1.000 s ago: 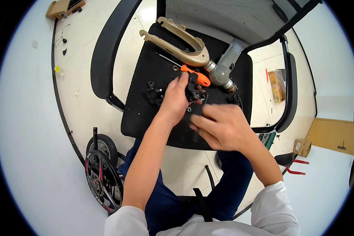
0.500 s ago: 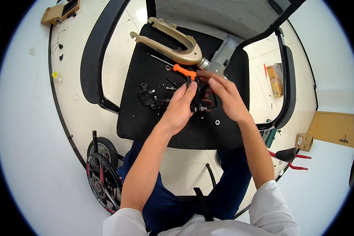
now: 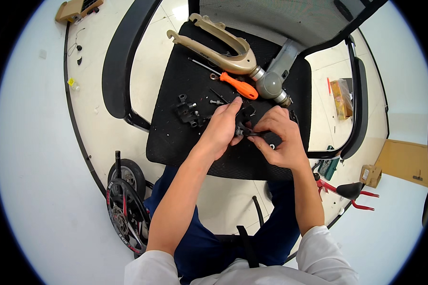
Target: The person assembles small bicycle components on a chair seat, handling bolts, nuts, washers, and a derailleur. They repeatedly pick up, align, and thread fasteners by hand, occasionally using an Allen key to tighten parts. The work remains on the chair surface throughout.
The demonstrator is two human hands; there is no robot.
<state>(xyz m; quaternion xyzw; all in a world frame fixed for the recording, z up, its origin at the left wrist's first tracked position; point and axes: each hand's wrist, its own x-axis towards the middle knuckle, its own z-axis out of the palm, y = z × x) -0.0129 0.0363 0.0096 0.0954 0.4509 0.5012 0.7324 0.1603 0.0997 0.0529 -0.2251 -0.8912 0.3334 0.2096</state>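
The left hand (image 3: 218,130) is wrapped around a small black part (image 3: 243,130) with a silvery fitting, and the right hand (image 3: 283,138) pinches the same part's right side between thumb and fingers; its full outline is hidden by the grip. Both work above the near half of a chair seat (image 3: 169,149) in black, finely textured fabric. Left of them lies a blocky, matte black bracket (image 3: 187,111), with a slim metal bolt (image 3: 217,102) near it. A screwdriver (image 3: 243,89) with a smooth, bulging orange handle rests beyond, beside a two-pronged fork (image 3: 241,63) in satiny tan, its neck meeting a rounded grey joint (image 3: 269,85). The chair has a see-through mesh backrest (image 3: 280,23) and a curved black armrest (image 3: 116,66) at left. Around it spread glossy, pale floor tiles (image 3: 145,97), a wheel (image 3: 128,175) with a dark tyre, a brown cardboard box (image 3: 370,176) and a plain white wall (image 3: 38,142).
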